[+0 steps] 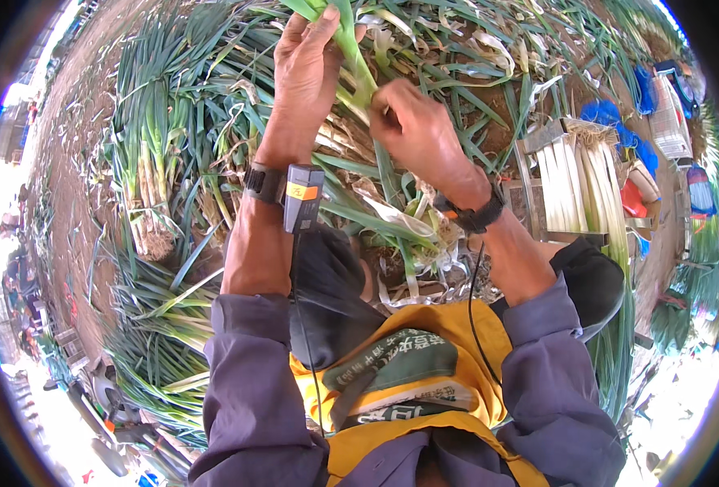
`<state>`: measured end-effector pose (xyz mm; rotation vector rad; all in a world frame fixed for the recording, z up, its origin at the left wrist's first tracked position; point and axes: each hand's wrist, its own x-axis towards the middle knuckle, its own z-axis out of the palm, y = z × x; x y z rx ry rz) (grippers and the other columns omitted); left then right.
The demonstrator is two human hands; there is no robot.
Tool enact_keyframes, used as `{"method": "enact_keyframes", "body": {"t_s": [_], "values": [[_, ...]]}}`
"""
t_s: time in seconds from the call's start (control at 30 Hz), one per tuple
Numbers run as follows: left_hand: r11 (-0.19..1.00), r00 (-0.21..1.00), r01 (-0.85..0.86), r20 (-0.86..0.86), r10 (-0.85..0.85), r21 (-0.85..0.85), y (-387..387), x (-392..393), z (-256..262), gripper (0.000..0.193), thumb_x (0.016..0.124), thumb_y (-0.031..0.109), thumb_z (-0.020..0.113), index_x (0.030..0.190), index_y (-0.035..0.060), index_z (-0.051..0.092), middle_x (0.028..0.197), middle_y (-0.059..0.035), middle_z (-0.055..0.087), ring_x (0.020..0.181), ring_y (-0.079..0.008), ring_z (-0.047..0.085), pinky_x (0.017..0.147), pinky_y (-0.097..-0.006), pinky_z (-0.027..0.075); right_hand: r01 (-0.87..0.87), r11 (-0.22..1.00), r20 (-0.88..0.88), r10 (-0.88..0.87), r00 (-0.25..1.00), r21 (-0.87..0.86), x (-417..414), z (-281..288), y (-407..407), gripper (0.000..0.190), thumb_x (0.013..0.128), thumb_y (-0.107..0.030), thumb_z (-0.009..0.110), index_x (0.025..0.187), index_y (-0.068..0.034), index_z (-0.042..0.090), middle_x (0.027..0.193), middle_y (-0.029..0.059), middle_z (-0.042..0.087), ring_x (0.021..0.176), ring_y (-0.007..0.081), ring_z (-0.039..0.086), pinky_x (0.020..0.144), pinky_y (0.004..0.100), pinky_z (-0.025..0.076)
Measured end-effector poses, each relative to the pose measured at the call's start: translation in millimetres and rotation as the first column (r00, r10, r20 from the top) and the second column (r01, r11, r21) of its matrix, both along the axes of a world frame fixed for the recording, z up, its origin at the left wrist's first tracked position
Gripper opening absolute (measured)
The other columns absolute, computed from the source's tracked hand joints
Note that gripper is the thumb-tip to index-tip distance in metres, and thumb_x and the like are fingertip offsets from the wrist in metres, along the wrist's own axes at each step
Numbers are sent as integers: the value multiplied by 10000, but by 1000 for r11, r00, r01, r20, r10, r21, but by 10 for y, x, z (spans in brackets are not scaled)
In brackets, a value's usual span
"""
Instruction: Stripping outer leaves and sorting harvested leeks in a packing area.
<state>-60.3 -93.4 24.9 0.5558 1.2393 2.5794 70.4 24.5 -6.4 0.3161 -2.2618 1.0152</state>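
Note:
My left hand (311,67) is closed around the green upper part of a leek or large green onion (354,55) at the top of the view. On the lower part of the same stalk, the curled fingers of my right hand (411,122) touch or pinch it; whether they grip the stalk or only a peeled leaf, I cannot tell. Loose green leaves and pale peeled skins (396,216) lie beneath both hands. To the right, a row of cleaned white stalks (569,182) rests in a metal-edged rack (524,189).
A tied bundle of unpeeled stalks with roots (152,231) lies at the left, above more green leaves (158,347). Blue netting (603,112) and a white crate (670,122) are at the right. My bent knees flank the scattered trimmings; cables run from both wrist devices.

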Motion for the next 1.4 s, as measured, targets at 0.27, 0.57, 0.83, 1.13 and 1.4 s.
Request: {"method": "enact_keyframes", "body": {"t_s": [0.27,0.57,0.83,1.13,1.4], "values": [[976,989,-149,28,146,162,-149,-188,-10,283,1058,169,558,1325,78,566,1058,-76,640,827,-194,640,697,-361,537,-4,901,486,238,841,-434,502,-356,279,100,925,-46,655,901,-22,561,702,43,609,626,91,610,552,273,492],[972,976,-184,-90,199,146,-263,-253,3,285,995,98,652,1276,60,630,1069,-34,660,883,-170,629,726,-324,536,6,998,712,-48,701,61,1248,-1884,684,198,944,-197,622,992,-8,658,875,221,684,807,435,664,703,494,510],[994,999,-49,1,49,96,-33,-148,-97,316,978,29,634,1293,42,604,1076,-50,662,916,-178,638,779,-321,527,171,959,389,-72,918,-226,-212,-20,50,307,996,-203,629,1205,17,675,859,125,719,683,141,683,642,299,537],[994,1000,16,-18,-15,105,-96,-106,-132,298,1008,94,630,1298,46,584,1069,-46,653,918,-163,644,763,-324,552,147,960,290,-74,954,-240,-490,-144,-79,206,875,-169,632,980,-15,719,876,206,703,839,404,678,764,436,538],[989,999,-43,36,39,140,-76,-43,0,274,1044,227,604,1272,84,554,1085,-43,613,903,-194,630,822,-389,545,267,789,524,80,848,-553,-209,-339,164,243,996,-167,581,1071,54,647,810,98,709,667,137,685,626,267,542]]}}
